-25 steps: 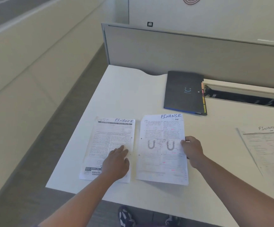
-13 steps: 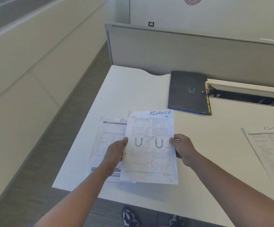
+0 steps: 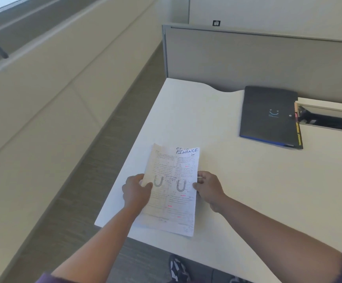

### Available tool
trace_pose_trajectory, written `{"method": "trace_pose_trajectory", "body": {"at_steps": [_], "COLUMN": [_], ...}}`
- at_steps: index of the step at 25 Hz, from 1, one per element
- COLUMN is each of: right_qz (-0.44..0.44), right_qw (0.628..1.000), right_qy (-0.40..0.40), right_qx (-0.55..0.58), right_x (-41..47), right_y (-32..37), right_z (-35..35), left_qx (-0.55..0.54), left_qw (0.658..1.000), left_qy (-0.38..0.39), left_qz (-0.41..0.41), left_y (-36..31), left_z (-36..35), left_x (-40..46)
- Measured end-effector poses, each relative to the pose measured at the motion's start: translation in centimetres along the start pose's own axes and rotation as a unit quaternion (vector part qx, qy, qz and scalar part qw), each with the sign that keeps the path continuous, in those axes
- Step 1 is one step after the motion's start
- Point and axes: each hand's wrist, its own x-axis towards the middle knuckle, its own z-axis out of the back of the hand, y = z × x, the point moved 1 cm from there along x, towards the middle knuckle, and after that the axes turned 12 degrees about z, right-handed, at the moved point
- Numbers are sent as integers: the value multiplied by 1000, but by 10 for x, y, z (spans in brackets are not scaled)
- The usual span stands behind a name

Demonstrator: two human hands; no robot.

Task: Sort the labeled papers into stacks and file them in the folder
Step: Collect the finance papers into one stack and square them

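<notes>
FINANCE papers (image 3: 172,188) sit stacked on the desk (image 3: 237,180) — left grip (image 3: 136,190) and right grip (image 3: 209,188) each pinch an edge.

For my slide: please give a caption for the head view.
Both hands hold FINANCE papers near the closed folder.

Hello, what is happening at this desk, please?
A person is stacking white printed papers labelled FINANCE near the corner of the white desk. The left hand and the right hand grip the stack by its two side edges. The dark closed folder with coloured tabs lies farther back, not yet opened.
</notes>
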Motion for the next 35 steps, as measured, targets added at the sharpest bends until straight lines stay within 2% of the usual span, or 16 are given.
{"method": "trace_pose_trajectory", "body": {"at_steps": [3,6,8,12,16,25,29,32,35], "right_qz": [32,47,33,-75,-86,-89,-85,-74,-63], "right_qw": [994,989,995,996,994,978,968,968,975], "right_qy": [-43,-23,-27,-48,-74,-174,-210,-206,-180], "right_qx": [-93,-136,-88,13,3,66,104,120,114], "right_x": [3,3,-1,-10,-24,-73,-97,-112,-119], "right_y": [-3,-5,-2,-6,-18,-62,-89,-114,-137], "right_z": [-5,-4,-2,15,55,195,275,341,409], "left_qx": [57,17,-19,-63,-98,-124,-103,-94,-108], "left_qw": [998,998,996,987,977,945,944,947,948], "left_qy": [9,50,73,132,181,296,312,308,299], "left_qz": [11,26,48,67,64,61,31,13,30], "left_y": [5,7,5,0,-12,-77,-117,-144,-165], "left_z": [-5,-7,-9,-20,-46,-158,-219,-269,-319], "left_x": [4,7,6,-1,-20,-92,-136,-176,-220]}}
